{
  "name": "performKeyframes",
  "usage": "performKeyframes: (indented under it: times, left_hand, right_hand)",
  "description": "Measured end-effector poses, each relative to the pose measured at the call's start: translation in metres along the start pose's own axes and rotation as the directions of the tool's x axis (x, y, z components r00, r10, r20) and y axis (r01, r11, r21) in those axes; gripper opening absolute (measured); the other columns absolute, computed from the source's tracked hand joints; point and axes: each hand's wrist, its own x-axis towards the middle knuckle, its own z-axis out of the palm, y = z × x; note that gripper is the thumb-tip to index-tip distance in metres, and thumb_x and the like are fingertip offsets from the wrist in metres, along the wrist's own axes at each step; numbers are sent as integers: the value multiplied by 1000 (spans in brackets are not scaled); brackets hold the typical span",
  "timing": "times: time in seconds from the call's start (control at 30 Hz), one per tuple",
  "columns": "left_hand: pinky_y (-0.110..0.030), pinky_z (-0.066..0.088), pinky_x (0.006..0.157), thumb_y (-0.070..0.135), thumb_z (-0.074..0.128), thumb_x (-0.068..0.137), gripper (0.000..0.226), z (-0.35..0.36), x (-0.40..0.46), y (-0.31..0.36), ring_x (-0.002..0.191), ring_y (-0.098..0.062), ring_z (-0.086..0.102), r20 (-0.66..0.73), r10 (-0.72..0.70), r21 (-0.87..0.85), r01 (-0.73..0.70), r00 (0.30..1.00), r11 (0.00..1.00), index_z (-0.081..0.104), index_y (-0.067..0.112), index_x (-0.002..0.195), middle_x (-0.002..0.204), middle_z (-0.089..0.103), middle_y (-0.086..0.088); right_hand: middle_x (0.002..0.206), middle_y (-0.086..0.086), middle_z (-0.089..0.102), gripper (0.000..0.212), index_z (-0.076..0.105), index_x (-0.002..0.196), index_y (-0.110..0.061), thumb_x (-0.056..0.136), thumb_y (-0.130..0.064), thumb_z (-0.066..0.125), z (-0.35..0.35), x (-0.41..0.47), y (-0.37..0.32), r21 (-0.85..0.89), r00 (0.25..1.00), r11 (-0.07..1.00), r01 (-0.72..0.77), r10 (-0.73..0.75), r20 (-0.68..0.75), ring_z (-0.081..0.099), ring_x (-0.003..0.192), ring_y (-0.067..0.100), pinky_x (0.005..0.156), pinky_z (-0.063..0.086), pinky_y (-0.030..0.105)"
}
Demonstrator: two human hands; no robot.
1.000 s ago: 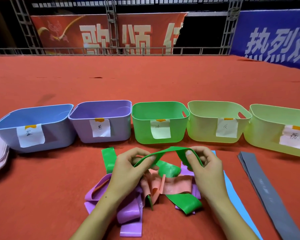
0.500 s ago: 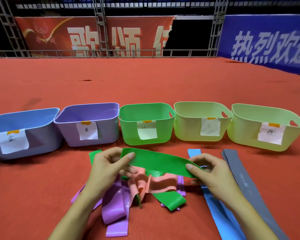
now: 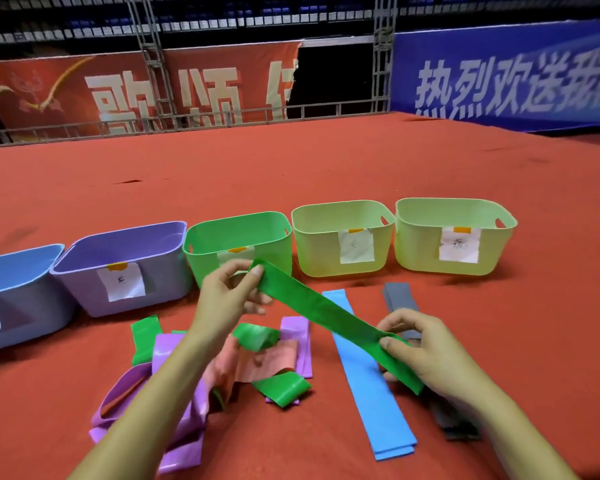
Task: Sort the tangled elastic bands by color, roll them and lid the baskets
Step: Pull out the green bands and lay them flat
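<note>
Head view: a green band (image 3: 321, 308) is held stretched flat above the red desk (image 3: 326, 168), slanting from upper left to lower right. Its upper end is pinched between the thumb and fingers of the left hand (image 3: 227, 294), in front of the green basket (image 3: 238, 244). Its lower end is pinched by the curled fingers of the right hand (image 3: 426, 351), and a short tail of the band sticks out below that hand.

Under the left forearm a tangled pile (image 3: 201, 368) is seen on the desk, made up of purple, pink and further green bands lying over one another. To the right of the pile a blue band (image 3: 371, 382) is laid out flat and straight, running from near the baskets toward the viewer. Just right of it a grey band (image 3: 399, 297) lies the same way, partly hidden by the right hand and forearm.

Five open baskets are lined up in a row behind the bands: a blue basket (image 3: 11, 299) cut off by the left edge, a purple basket (image 3: 122, 268), the green basket, and two yellow-green baskets (image 3: 342, 237) (image 3: 454, 235). A paper label is taped to the front of each; the writing cannot be read.

Banners (image 3: 499, 81) with large characters hang behind the desk.
</note>
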Motion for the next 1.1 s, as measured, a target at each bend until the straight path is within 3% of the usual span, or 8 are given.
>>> performKeyframes:
  times: [0.07, 0.17, 0.27, 0.5, 0.67, 0.8, 0.97, 1.1]
  left_hand:
    - [-27, 58, 47, 6, 65, 105, 7, 23, 14, 6, 52, -15, 66, 46, 15, 51, -18, 999, 999, 69, 4, 100, 71, 70, -5]
    - [-24, 57, 46, 2, 67, 102, 10, 66, 35, 10, 46, -10, 62, 112, 37, 101, -48, 993, 994, 71, 5, 94, 67, 69, -4]
    - [-24, 57, 46, 0, 75, 96, 11, 116, 55, 3, 45, -11, 64, 149, 10, 106, -26, 989, 994, 68, -6, 101, 71, 69, -16]
    - [-24, 55, 42, 0, 70, 101, 11, 224, 85, -37, 42, -6, 62, 211, -75, 193, 34, 975, 981, 65, -1, 91, 70, 65, -17]
    - [-20, 49, 42, 3, 72, 100, 12, 279, 89, -59, 49, -9, 61, 237, -150, 280, 81, 960, 957, 69, 4, 89, 72, 68, -10]
    - [-24, 55, 49, -2, 82, 90, 18, 312, 92, -73, 58, -19, 67, 217, -154, 297, 85, 964, 951, 67, 4, 83, 80, 71, -17]
    - [-25, 53, 46, 10, 85, 91, 12, 339, 91, -93, 57, -18, 72, 242, -170, 420, 55, 955, 906, 74, 7, 87, 76, 76, -10]
    - [-28, 55, 51, 11, 86, 90, 14, 349, 92, -108, 65, -23, 79, 260, -164, 494, 14, 952, 869, 74, 12, 83, 83, 80, -11]
  right_hand:
    - [88, 3, 71, 18, 71, 97, -16, 97, 1, 70, -17, -8, 3, 0, 1000, 1000, -24, 24, -2, 73, 66, 32, 64, 65, 52]
    - [76, -2, 68, 25, 71, 98, -28, 89, -8, 82, -46, -20, 6, -167, 1000, 986, 17, -20, -16, 66, 70, 16, 68, 57, 33]
    - [66, -4, 66, 31, 62, 111, -19, 89, -15, 84, -72, -36, 13, -176, 998, 982, -63, 58, -29, 56, 56, 6, 52, 44, 22]
    - [69, -3, 60, 35, 52, 113, -29, 95, -11, 75, -123, -65, 29, -180, 977, 961, -211, 205, -51, 60, 59, 10, 53, 64, 45]
    - [72, 0, 60, 21, 69, 96, -23, 88, -3, 67, -144, -70, 41, -289, 966, 922, -257, 242, -89, 55, 55, 7, 51, 60, 35]
    - [72, -4, 61, 17, 73, 94, -19, 85, -4, 72, -153, -65, 58, -339, 951, 889, -308, 283, -121, 48, 47, -2, 53, 44, 19]
    - [75, -6, 63, 16, 69, 98, -23, 88, -14, 78, -158, -62, 70, -381, 935, 853, -356, 330, -134, 56, 50, 1, 58, 53, 27]
    - [103, -4, 59, 20, 68, 98, -31, 86, -21, 81, -157, -62, 68, -485, 926, 788, -378, 315, -209, 57, 65, 13, 66, 56, 29]
